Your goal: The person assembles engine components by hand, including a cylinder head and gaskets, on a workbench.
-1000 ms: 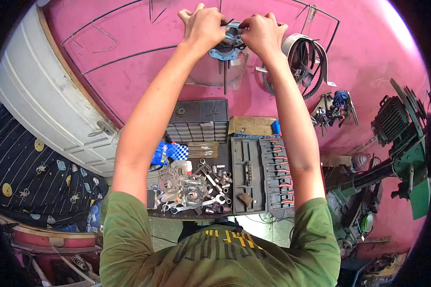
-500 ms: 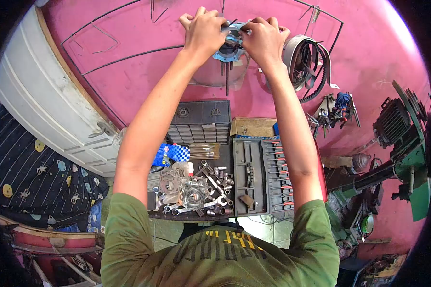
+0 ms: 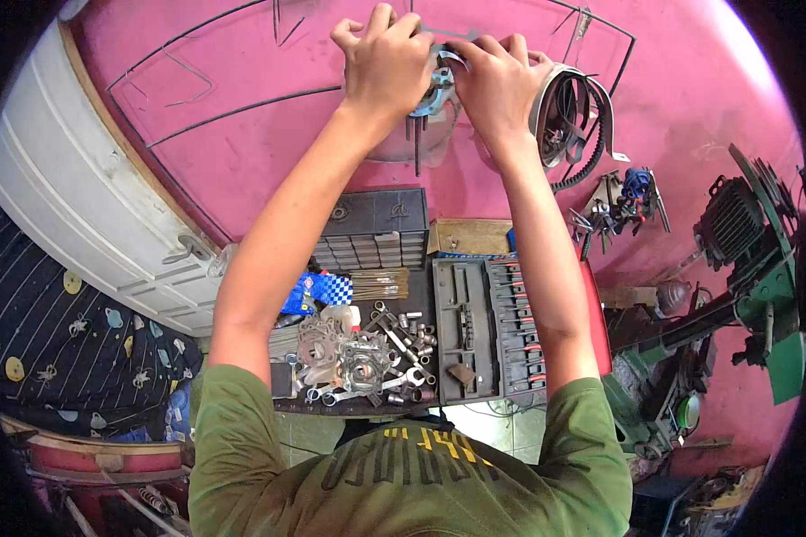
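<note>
Both my arms reach up toward the pink wall. My left hand (image 3: pixel 383 58) and my right hand (image 3: pixel 499 79) close together around a round blue-grey metal part (image 3: pixel 437 89) with a flat flange, held in front of the wall. The fingers of both hands cover most of the part. A thin dark rod (image 3: pixel 416 143) hangs down below it.
Black rubber belts (image 3: pixel 575 116) hang on the wall at the right. Below my arms lie a tray of wrenches, sockets and gaskets (image 3: pixel 363 353), an open tool case (image 3: pixel 493 327), a grey drawer box (image 3: pixel 372 228) and a cardboard box (image 3: pixel 470 237). A green machine (image 3: pixel 761 295) stands at right.
Both hands have shifted slightly and closed further over the metal part, which shows less than before. The view has moved a little.
</note>
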{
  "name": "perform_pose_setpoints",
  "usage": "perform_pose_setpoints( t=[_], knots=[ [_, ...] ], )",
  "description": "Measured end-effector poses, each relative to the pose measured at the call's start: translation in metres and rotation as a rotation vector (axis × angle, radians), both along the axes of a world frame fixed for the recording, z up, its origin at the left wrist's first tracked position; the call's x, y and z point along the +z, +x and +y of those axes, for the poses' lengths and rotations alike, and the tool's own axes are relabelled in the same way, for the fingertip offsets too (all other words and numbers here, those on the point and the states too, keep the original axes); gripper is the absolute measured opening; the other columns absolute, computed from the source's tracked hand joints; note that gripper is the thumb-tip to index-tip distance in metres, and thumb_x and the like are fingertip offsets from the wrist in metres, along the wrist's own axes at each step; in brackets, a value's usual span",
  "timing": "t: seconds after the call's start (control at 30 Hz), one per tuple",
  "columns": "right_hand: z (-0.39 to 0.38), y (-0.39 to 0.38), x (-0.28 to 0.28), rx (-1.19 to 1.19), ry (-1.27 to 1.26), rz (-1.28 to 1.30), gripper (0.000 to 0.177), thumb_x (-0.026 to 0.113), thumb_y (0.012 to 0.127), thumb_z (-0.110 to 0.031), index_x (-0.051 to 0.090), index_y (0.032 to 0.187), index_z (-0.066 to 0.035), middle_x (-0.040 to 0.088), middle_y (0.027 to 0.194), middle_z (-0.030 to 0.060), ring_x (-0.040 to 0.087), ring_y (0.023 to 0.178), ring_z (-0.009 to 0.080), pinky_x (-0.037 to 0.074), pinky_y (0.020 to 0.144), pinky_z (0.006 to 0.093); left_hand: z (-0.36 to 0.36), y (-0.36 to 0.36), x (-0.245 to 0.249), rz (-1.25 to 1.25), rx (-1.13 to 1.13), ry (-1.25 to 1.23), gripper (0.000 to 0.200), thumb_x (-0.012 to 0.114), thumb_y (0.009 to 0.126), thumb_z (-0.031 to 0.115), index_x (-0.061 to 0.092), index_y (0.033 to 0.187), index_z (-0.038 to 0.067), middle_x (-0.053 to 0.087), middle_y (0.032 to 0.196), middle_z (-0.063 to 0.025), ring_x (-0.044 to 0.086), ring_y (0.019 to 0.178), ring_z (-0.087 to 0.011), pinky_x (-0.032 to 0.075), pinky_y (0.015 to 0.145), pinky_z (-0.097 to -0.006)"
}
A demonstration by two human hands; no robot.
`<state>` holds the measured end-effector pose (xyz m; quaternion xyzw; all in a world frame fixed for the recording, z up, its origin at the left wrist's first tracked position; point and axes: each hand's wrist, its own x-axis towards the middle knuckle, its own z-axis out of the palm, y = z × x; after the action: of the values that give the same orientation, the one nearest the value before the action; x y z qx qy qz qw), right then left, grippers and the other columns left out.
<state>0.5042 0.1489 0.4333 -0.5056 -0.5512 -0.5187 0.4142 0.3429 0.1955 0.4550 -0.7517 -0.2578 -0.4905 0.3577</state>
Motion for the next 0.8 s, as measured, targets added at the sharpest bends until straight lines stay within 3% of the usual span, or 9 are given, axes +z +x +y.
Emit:
perform_pose_setpoints(
  t=[0.13, 0.23, 0.33, 0.37, 0.4, 0.47, 0.5, 0.67, 0.8],
  knots=[
    [0.000, 0.003, 0.011, -0.061, 0.058, -0.031, 0.016, 0.078, 0.076, -0.023, 0.081, 0.091, -0.029, 0.072, 0.086, -0.0104, 0.063, 0.095, 0.0197, 0.036, 0.094, 0.0541, -0.013, 0.001, 0.016, -0.061, -0.132, 0.008, 0.008, 0.074, 0.087, 0.019, 0.078, 0.091, 0.014, 0.068, 0.095, 0.0019, 0.059, 0.100, -0.0202, 0.031, 0.090, -0.0518],
    [-0.009, 0.009, 0.014, -0.010, 0.209, 0.007, 0.015, 0.080, 0.076, -0.024, 0.082, 0.090, -0.029, 0.073, 0.082, -0.0113, 0.062, 0.089, 0.0186, 0.036, 0.092, 0.0513, -0.032, -0.004, 0.020, -0.282, -0.370, 0.075, 0.013, 0.082, 0.084, 0.025, 0.083, 0.091, 0.014, 0.068, 0.083, 0.0029, 0.058, 0.094, -0.0193, 0.029, 0.090, -0.0490],
    [-0.022, 0.008, 0.009, 0.112, 0.207, 0.165, 0.012, 0.082, 0.077, -0.026, 0.083, 0.089, -0.029, 0.073, 0.080, -0.0115, 0.062, 0.088, 0.0171, 0.035, 0.093, 0.0491, -0.019, -0.011, 0.016, -0.370, -0.480, 0.184, 0.023, 0.083, 0.080, 0.023, 0.080, 0.101, 0.013, 0.068, 0.095, -0.0009, 0.058, 0.101, -0.0217, 0.031, 0.090, -0.0486],
    [-0.029, 0.004, 0.008, 0.119, 0.209, 0.206, 0.012, 0.084, 0.077, -0.024, 0.084, 0.089, -0.023, 0.074, 0.079, -0.0065, 0.062, 0.084, 0.0189, 0.042, 0.089, 0.0438, -0.005, -0.011, 0.007, -0.390, -0.439, 0.134, 0.021, 0.079, 0.087, 0.029, 0.082, 0.107, 0.023, 0.074, 0.097, 0.0098, 0.058, 0.103, -0.0142, 0.028, 0.093, -0.0473],
    [-0.033, 0.003, 0.006, 0.119, 0.211, 0.204, 0.012, 0.084, 0.077, -0.024, 0.084, 0.089, -0.023, 0.074, 0.079, -0.0065, 0.062, 0.084, 0.0189, 0.042, 0.089, 0.0438, -0.002, -0.008, 0.002, -0.391, -0.440, 0.136, 0.021, 0.079, 0.087, 0.029, 0.082, 0.107, 0.023, 0.074, 0.097, 0.0098, 0.058, 0.103, -0.0142, 0.028, 0.093, -0.0473],
    [-0.037, 0.001, 0.003, 0.523, 0.128, 0.472, 0.014, 0.086, 0.076, -0.020, 0.085, 0.090, -0.015, 0.075, 0.079, 0.0010, 0.063, 0.082, 0.0214, 0.048, 0.080, 0.0379, 0.005, -0.002, -0.007, -0.299, -0.401, 0.077, 0.024, 0.079, 0.082, 0.026, 0.083, 0.106, 0.024, 0.076, 0.100, 0.0095, 0.058, 0.104, -0.0160, 0.027, 0.095, -0.0496],
    [-0.040, 0.000, 0.002, 0.548, 0.079, 0.513, 0.019, 0.087, 0.077, -0.018, 0.085, 0.094, -0.010, 0.075, 0.080, 0.0079, 0.065, 0.082, 0.0212, 0.051, 0.073, 0.0331, 0.004, -0.001, -0.007, -0.284, -0.375, 0.073, 0.027, 0.080, 0.085, 0.027, 0.082, 0.111, 0.029, 0.078, 0.101, 0.0110, 0.058, 0.104, -0.0151, 0.025, 0.095, -0.0474],
    [-0.035, -0.006, -0.008, 0.775, -0.018, 0.632, 0.021, 0.086, 0.079, -0.017, 0.085, 0.099, -0.008, 0.076, 0.085, 0.0075, 0.065, 0.085, 0.0157, 0.050, 0.076, 0.0315, -0.005, 0.004, -0.015, -0.271, -0.400, -0.010, 0.026, 0.080, 0.086, 0.029, 0.082, 0.112, 0.030, 0.078, 0.100, 0.0087, 0.059, 0.102, -0.0147, 0.025, 0.093, -0.0429],
    [-0.031, -0.007, -0.016, 0.978, -0.083, 0.869, 0.017, 0.085, 0.083, -0.012, 0.083, 0.097, -0.003, 0.075, 0.085, 0.0037, 0.063, 0.079, 0.0094, 0.048, 0.069, 0.0267, -0.008, 0.003, -0.019, -0.248, -0.424, -0.105, 0.024, 0.080, 0.085, 0.030, 0.082, 0.110, 0.027, 0.076, 0.100, 0.0097, 0.057, 0.104, -0.0143, 0.025, 0.091, -0.0454]
  ],
)
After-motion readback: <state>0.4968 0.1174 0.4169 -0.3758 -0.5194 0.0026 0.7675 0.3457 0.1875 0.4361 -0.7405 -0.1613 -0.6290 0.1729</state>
